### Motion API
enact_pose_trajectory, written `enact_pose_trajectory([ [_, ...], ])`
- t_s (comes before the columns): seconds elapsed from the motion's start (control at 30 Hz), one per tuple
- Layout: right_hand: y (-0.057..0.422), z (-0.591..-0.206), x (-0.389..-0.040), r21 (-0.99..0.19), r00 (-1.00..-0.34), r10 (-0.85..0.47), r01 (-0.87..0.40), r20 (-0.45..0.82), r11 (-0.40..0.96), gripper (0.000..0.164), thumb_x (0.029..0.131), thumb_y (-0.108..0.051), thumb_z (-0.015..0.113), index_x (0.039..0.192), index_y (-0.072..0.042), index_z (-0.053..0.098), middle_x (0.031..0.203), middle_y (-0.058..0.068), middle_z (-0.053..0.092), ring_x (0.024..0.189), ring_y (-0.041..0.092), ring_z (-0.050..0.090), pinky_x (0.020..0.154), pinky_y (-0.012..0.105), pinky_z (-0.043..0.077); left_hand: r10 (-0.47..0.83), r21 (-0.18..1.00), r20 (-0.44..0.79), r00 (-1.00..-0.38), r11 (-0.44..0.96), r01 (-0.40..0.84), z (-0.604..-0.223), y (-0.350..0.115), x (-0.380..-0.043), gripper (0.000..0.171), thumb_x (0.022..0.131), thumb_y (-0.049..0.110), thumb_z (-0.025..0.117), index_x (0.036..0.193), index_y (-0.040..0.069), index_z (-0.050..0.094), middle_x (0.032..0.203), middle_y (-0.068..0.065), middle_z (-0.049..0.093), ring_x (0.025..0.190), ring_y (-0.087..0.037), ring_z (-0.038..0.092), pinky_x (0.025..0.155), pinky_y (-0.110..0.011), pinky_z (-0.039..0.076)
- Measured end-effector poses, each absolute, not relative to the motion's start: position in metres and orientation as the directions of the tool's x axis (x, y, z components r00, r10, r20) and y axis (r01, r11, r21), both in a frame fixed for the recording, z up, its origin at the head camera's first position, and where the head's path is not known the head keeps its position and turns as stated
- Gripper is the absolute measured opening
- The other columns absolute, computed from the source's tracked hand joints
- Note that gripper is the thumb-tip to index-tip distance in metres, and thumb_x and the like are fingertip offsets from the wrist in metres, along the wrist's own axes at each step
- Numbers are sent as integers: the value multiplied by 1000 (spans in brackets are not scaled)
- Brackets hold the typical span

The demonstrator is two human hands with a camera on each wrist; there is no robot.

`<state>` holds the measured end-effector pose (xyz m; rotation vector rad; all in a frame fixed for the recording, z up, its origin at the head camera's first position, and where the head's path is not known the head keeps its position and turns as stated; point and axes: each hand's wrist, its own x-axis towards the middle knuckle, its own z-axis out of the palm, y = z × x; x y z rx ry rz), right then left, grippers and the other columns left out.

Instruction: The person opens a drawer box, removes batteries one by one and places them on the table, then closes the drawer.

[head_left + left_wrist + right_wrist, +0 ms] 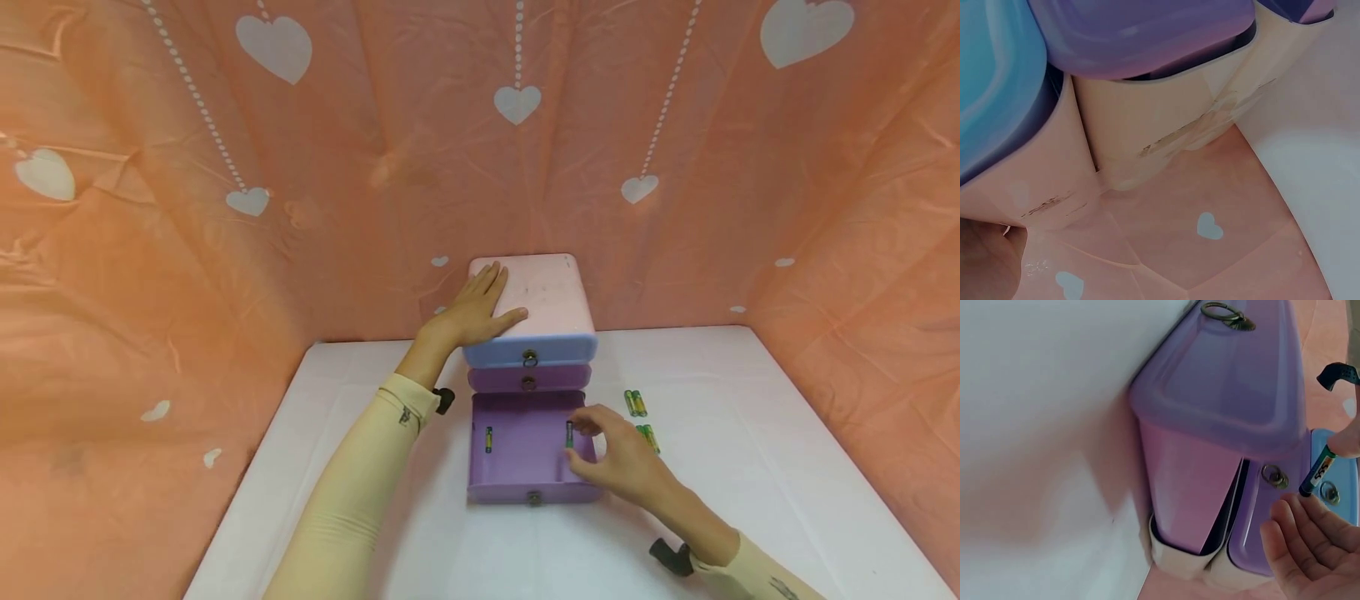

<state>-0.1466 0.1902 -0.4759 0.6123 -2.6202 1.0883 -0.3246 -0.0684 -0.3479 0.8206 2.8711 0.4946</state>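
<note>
A small chest of drawers (551, 292) has a pink top and a blue top drawer, with purple drawers below. My left hand (474, 310) rests flat on the chest's top, fingers spread; in the left wrist view only a bit of it shows at lower left. The bottom drawer (528, 475) is pulled out, and a green battery (488, 439) lies in its left part. Over the drawer's right side, my right hand (615, 454) pinches another battery (1318, 472) by its ends between thumb and fingertip.
Right of the drawer, two batteries (635, 403) lie side by side on the white table (697, 375). Closer in, more batteries (648, 437) are partly covered by the right hand. An orange sheet with hearts (405, 167) hangs behind and at both sides.
</note>
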Motion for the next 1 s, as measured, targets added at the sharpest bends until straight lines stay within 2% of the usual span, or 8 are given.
enact_pose_trajectory([
  [0.6,221,-478,-137,-554,-833,-351,-549,428,626,49,80,-6,89,125,-8,68,114,-5,71,101,14,67,89,39,60,535,327,-22,-844,802,500,-351,-68,-328,95,109,67,40,173,11,-3,181,-7,-9,167,-22,-8,135,-42,-1],
  [0.8,234,-479,-137,-503,-765,-409,-638,497,583,51,77,0,88,123,-6,67,114,-4,71,97,18,67,85,32,60,534,328,-19,-845,802,499,-350,-68,-327,95,109,67,41,173,11,-2,181,-8,-8,167,-22,-7,135,-42,-1],
  [1.0,246,-478,-139,-475,-713,-435,-695,549,539,52,73,6,87,120,-4,66,114,-1,70,98,11,65,81,27,59,539,332,-13,-842,797,505,-349,-68,-328,95,110,66,41,173,9,-1,181,-8,-9,167,-22,-8,134,-40,-4],
])
